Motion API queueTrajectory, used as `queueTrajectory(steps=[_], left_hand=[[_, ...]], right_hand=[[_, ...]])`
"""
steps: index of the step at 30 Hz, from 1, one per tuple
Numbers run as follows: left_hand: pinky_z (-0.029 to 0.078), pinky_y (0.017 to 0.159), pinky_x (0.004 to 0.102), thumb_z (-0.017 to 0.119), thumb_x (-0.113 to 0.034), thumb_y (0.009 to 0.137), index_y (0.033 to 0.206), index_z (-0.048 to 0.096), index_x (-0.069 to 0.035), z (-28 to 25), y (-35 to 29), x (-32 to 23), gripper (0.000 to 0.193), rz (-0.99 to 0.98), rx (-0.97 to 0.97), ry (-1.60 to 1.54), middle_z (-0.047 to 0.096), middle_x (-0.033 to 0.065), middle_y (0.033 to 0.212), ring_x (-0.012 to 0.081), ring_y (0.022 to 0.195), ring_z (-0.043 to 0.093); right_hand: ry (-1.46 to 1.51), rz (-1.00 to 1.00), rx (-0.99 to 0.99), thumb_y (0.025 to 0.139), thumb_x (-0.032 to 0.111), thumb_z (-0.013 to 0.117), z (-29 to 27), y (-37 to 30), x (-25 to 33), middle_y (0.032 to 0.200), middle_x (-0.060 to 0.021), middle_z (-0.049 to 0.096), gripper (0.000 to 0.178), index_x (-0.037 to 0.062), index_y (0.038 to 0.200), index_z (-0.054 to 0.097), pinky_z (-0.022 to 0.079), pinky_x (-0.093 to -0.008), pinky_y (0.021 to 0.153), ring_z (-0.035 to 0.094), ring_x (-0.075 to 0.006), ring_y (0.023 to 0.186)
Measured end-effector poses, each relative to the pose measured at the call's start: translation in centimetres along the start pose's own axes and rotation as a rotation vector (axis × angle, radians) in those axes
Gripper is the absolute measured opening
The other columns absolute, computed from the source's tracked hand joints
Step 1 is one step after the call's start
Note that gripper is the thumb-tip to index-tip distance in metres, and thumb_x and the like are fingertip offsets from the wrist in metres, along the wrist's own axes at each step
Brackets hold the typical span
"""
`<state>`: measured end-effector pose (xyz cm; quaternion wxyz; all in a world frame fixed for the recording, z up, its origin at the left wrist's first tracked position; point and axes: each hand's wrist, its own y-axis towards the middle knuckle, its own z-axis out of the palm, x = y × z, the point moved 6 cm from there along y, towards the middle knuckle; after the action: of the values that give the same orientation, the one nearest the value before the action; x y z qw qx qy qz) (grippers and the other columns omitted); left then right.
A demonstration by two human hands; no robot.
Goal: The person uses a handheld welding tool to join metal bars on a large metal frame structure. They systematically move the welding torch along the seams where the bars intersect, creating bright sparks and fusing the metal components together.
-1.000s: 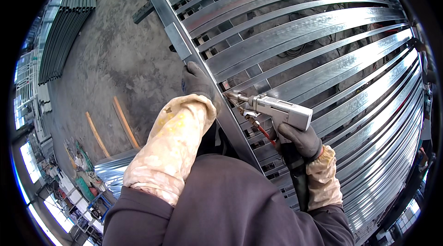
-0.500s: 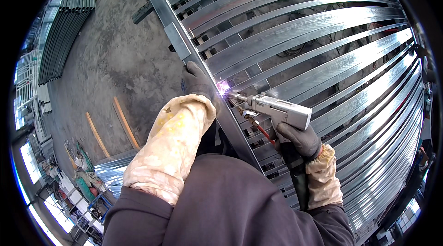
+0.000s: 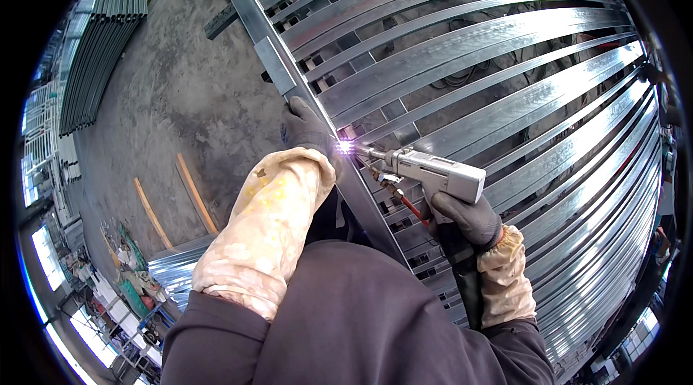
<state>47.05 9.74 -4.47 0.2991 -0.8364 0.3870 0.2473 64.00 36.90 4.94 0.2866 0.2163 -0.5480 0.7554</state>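
Observation:
My right hand point(image 3: 469, 219), in a dark grey glove, is closed round the grip of a silver welding gun point(image 3: 444, 174). The gun's nozzle points left at a long metal rail point(image 3: 363, 204), where a bright violet-white spark point(image 3: 345, 147) glows at the joint with a crossbar. Close beside the spark, my gloved left hand point(image 3: 307, 125) is closed on the rail's outer edge; some of its fingers are hidden. A thin feed tube with a red section point(image 3: 411, 208) runs under the gun, and a thick black cable sleeve point(image 3: 468, 287) hangs from its grip.
Many parallel metal bars point(image 3: 491, 89) fill the right side, joined to the rail. A short flat plate point(image 3: 274, 66) lies along the rail farther up. Stacked tubes point(image 3: 101, 60) and two wooden strips point(image 3: 195, 194) are on the concrete floor point(image 3: 195, 89) at left.
The spark has shifted slightly toward me along the joint and looks rounder. The frame sits a touch farther left and up in view. Both hands keep their holds.

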Motion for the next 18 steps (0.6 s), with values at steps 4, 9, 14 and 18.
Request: queueTrajectory(steps=[4,9,14,18], left_hand=[[0.05,0.09,0.0521,0.032,-0.051,0.106,0.126,0.06,0.002,0.1,0.3,0.4,0.063,-0.012,0.027,0.007,0.068,0.0295,0.115,0.0486,0.106,0.064],[0.05,0.091,0.052,0.031,-0.051,0.107,0.129,0.056,0.003,0.3,0.3,0.6,0.064,0.002,0.038,-0.01,0.066,0.0303,0.119,0.0484,0.108,0.064],[0.05,0.091,0.0524,0.031,-0.051,0.106,0.128,0.057,0.004,0.1,-0.1,0.0,0.065,-0.019,0.044,-0.018,0.067,0.0305,0.116,0.0487,0.108,0.064],[0.051,0.09,0.0527,0.031,-0.052,0.106,0.126,0.058,0.004,0.0,0.3,0.4,0.065,-0.013,0.02,0.028,0.068,0.0302,0.113,0.0487,0.105,0.065]], right_hand=[[-0.006,-0.001,0.006,0.098,0.03,0.066,0.1,0.0,0.1,0.087,-0.0094,0.069,0.048,-0.0015,0.132,0.055,0.054,-0.0283,0.055,0.065,-0.0151,0.064],[-0.019,-0.017,0.031,0.1,0.027,0.065,-0.1,-0.1,0.1,0.087,-0.0072,0.071,0.042,-0.0015,0.13,0.058,0.055,-0.027,0.059,0.067,-0.0125,0.067],[-0.054,-0.048,0.02,0.098,0.03,0.065,-0.7,0.1,-1.0,0.087,-0.0092,0.069,0.047,-0.0007,0.132,0.055,0.054,-0.028,0.055,0.066,-0.0151,0.064],[-0.021,-0.022,0.012,0.098,0.029,0.065,-0.2,-0.2,-0.4,0.087,-0.0091,0.069,0.046,-0.0005,0.132,0.055,0.054,-0.028,0.054,0.066,-0.015,0.064]])
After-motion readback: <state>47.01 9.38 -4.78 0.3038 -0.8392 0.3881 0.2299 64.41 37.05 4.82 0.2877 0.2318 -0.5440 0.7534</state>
